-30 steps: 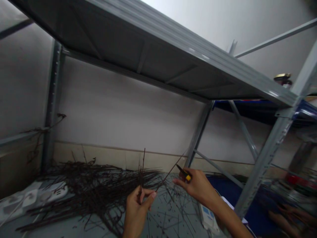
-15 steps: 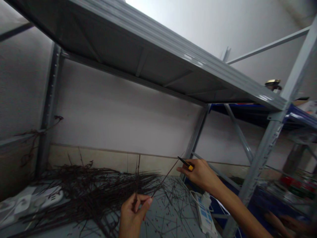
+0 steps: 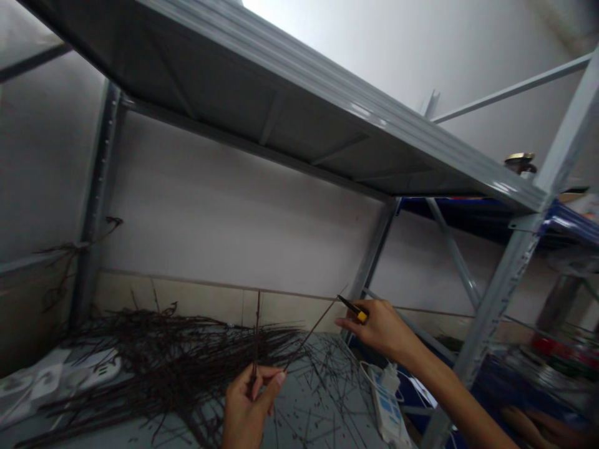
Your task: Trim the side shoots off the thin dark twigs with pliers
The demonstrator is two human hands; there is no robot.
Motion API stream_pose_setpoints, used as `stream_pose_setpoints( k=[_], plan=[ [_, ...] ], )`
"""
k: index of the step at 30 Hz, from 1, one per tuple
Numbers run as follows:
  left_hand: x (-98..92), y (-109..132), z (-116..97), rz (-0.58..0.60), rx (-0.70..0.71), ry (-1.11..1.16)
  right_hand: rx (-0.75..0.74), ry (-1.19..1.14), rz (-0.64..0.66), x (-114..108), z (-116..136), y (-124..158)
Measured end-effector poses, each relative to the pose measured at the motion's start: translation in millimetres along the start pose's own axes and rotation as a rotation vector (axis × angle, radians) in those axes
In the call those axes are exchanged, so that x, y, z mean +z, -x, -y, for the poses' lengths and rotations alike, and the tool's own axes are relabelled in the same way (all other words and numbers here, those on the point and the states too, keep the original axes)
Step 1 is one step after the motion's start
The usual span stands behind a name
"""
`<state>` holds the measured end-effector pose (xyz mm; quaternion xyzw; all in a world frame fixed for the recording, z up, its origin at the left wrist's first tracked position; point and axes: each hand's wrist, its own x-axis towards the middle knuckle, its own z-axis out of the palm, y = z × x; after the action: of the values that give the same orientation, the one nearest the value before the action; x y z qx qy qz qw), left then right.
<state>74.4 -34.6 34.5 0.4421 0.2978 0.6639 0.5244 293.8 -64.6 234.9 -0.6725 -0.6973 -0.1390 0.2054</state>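
Observation:
My left hand (image 3: 250,399), low in the middle of the head view, pinches thin dark twigs between thumb and fingers. One twig (image 3: 311,332) slants up to the right from the fingertips, and another twig (image 3: 257,330) stands nearly upright behind them. To the right, my right hand (image 3: 381,327) is closed round a small pair of snips (image 3: 353,307) with a dark pointed tip and yellow handle. That tip is at the upper part of the slanting twig; whether its blades touch it is unclear. Behind my left hand lies a tangled pile of dark twigs (image 3: 187,368).
Short cut pieces are scattered over the grey lower shelf (image 3: 294,427). A white power strip (image 3: 390,411) with plugs lies at right, another power strip (image 3: 100,368) at left. The upper metal shelf (image 3: 281,56) hangs overhead, and a shelf post (image 3: 498,287) stands beside my right arm.
The view has shifted very slightly. Both hands keep nearly the same positions and holds; the upright twig leans a little differently.

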Motion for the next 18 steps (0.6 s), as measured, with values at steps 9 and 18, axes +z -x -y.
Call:
stream_pose_setpoints(
  k=[9, 18],
  plan=[
    [-0.8, -1.6, 1.4, 0.014, 0.005, 0.013, -0.017, -0.025, 0.012, 0.8, 4.2, -1.6],
    [-1.7, -2.2, 4.6, 0.004, 0.011, 0.005, -0.026, -0.032, 0.019, -0.4, 8.8, -0.6]
  ],
)
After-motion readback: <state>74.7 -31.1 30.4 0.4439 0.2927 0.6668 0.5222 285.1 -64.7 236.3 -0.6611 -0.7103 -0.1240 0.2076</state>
